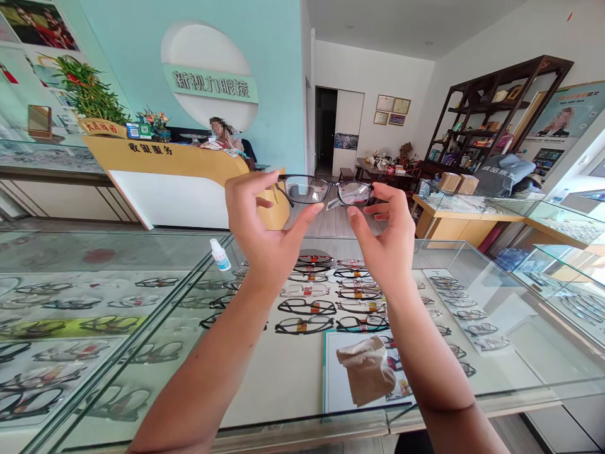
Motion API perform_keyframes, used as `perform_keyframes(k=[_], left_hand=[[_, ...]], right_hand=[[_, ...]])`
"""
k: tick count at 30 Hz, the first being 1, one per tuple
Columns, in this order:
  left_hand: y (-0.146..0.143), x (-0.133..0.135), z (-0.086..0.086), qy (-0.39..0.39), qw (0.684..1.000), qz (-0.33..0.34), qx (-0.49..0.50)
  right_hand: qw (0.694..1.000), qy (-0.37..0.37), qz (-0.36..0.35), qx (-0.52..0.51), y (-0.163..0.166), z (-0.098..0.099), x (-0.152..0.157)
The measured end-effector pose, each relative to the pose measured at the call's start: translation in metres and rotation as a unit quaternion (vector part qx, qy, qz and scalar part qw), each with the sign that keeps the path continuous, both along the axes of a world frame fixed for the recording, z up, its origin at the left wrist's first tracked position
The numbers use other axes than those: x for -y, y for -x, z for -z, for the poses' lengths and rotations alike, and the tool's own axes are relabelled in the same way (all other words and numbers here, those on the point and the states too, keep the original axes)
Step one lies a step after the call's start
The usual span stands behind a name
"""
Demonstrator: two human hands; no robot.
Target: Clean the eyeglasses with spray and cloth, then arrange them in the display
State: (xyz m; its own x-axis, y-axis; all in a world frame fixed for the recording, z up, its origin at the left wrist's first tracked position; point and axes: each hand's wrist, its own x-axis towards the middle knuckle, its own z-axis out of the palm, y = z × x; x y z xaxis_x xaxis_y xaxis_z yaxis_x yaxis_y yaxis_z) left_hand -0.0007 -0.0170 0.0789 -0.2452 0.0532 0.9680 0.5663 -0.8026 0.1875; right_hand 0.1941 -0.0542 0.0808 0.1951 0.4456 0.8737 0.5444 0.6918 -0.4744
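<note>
Glasses (pixel 333 184): dark-rimmed with clear lenses, held up in the air above the case's far edge, about level, between the two hands.
Left hand (pixel 262 233): fingers closed on the left end of the glasses, index at the outer corner, thumb up by the lower rim of the left lens.
Right hand (pixel 391 230): fingers closed on the right end, index at the outer corner, thumb just under the right lens.
Case (pixel 283 372): glass-topped, below both forearms; rows of spectacles (pixel 307 307) lie inside it, many with small tags on their lenses.
Cloth (pixel 366 372): tan, crumpled, over a white panel (pixel 336 396) with a teal edge, near the right forearm.
Bottle (pixel 220 255): small, white with a blue label, upright on the glass, left of the left forearm.
Desk (pixel 184 165): yellow and white, beyond the case; a person (pixel 231 140) sits behind it, and a leafy plant (pixel 92 91) stands at its left end.
Sign (pixel 210 87): raised characters across a round white panel on the teal wall.
Shelf (pixel 496 110): dark wood, back right; two cartons (pixel 458 183) stand on a counter before it.
</note>
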Motion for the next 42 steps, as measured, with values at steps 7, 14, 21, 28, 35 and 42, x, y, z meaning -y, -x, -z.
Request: perform_keyframes(k=[7, 14, 21, 28, 35, 42], left_hand=[[0.003, 0.001, -0.001, -0.003, 1.000, 0.011, -0.005], [0.002, -0.002, -0.002, 0.029, 0.999, 0.036, 0.023], [0.001, -0.020, 0.003, 0.062, 0.985, 0.156, 0.034], [0.001, -0.022, 0.004, 0.078, 0.984, 0.159, 0.037], [0.000, -0.023, 0.005, 0.076, 0.985, 0.149, 0.034], [-0.007, -0.007, 0.005, 0.025, 0.996, 0.079, 0.033]], right_hand=[[1.000, 0.007, -0.005, 0.001, -0.001, 0.001, -0.003], [0.999, -0.033, -0.004, -0.002, 0.000, 0.004, -0.007], [0.992, -0.121, 0.027, 0.020, 0.003, 0.002, -0.008], [0.991, -0.132, 0.017, 0.014, 0.004, 0.002, -0.008], [0.992, -0.125, 0.004, 0.006, 0.004, 0.003, -0.008], [0.995, -0.101, -0.014, -0.009, 0.003, 0.005, -0.012]])
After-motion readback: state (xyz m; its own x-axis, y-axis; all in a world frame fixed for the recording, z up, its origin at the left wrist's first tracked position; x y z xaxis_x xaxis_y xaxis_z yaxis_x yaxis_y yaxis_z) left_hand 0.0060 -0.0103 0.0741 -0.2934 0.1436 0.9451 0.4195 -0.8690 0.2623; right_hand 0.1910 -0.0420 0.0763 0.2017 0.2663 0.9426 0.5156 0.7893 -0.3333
